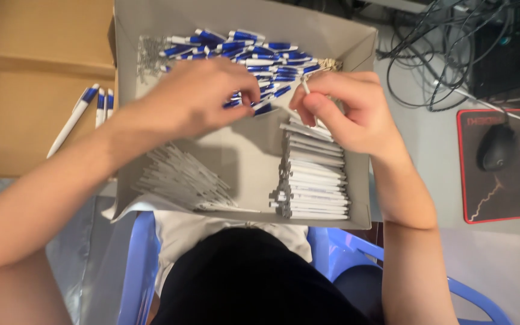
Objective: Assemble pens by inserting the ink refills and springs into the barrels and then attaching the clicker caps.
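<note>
Nearest the body, the grey cardboard tray rests over the lap, above a blue plastic chair. Along its near edge lie two stocks: a fanned heap of thin white refill tubes on the left, and a neat stack of white pen barrels on the right, their long axes running left to right.

Further in, the two hands meet over the tray's middle. The right hand has its grip closed, thumb and forefinger pinching a slim white pen part whose long axis runs up and away, its free end tilted toward the left hand. The left hand lies just beside it, fingers curled shut, apparently on a small blue piece, though the knuckles hide it.

Beyond them, blue-and-white pen caps are heaped against the far wall, small metal springs at the far left corner.

On the bench to the left lie three finished pens; at the right, a black mouse.
</note>
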